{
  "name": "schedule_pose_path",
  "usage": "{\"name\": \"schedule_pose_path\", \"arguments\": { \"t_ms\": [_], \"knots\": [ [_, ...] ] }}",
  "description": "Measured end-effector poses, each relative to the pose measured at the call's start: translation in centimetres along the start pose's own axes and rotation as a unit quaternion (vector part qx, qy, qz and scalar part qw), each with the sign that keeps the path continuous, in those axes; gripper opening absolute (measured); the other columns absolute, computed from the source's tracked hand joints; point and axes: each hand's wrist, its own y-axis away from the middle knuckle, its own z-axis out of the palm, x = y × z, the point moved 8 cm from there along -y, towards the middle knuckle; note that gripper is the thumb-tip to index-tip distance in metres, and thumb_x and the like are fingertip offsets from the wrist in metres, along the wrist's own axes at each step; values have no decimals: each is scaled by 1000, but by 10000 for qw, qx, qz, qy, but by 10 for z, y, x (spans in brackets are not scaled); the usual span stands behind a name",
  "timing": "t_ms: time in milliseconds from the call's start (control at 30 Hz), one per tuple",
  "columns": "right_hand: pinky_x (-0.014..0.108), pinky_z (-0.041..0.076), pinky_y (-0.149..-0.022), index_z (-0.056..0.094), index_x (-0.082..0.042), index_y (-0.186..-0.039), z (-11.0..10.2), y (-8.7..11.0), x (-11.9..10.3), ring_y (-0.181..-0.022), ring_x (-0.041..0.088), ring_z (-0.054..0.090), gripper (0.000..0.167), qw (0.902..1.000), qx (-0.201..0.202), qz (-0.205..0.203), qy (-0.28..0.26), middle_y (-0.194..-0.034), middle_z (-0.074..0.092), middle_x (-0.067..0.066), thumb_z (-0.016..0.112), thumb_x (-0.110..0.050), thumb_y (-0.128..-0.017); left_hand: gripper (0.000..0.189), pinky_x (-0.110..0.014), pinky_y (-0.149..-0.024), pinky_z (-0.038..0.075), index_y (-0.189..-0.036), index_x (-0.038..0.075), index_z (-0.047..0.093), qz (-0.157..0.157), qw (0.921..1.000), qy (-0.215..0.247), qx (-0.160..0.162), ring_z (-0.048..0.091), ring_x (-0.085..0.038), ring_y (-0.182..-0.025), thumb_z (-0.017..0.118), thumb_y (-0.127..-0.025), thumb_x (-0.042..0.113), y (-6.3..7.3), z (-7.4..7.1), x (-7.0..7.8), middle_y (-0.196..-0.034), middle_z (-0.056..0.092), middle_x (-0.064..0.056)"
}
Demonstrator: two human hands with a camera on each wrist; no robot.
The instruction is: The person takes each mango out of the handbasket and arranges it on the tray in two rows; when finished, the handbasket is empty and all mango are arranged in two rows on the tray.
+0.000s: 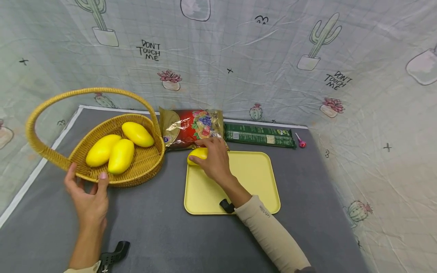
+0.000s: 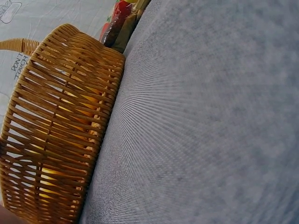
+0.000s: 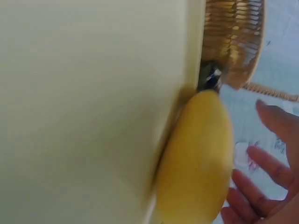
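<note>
A wicker basket with a tall hoop handle holds three yellow mangoes at the left. My left hand grips the basket's near rim, its thumb and a finger over the edge. In the left wrist view the woven wall fills the left side, and the hand is mostly hidden. Another mango lies at the far left corner of a pale yellow tray. My right hand is over this mango, fingers spread; the right wrist view shows fingers loose beside it, not closed round it.
Behind the tray lies a red and gold candy bag. A long green packet is to its right, then a pink lollipop. A printed curtain hangs behind the grey table.
</note>
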Motion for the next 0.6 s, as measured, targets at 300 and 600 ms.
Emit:
{"name": "schedule_pose_path", "arguments": {
  "t_ms": [300, 600],
  "knots": [
    [47, 43, -114, 72, -19, -134, 17, -2, -58, -121, 19, 63, 53, 9926, -248, -975, -676, -126, 75, -2, 87, -41, -88, 83, -45, -132, 19, -164, 36, 28, -40, 9999, -114, 28, 16, -20, -159, 73, -99, 10, 0, 0, 0, -173, 14, 4],
    [31, 48, -107, 69, -20, -139, 44, -5, -107, -125, 15, 62, 55, 9830, -677, -1403, -976, -137, 71, -5, 84, -43, -92, 82, -46, -130, 20, -165, 34, 26, 36, 9999, -131, -41, 15, -19, -160, 73, -100, 13, 2, 0, 2, -175, 14, 3]
  ]
}}
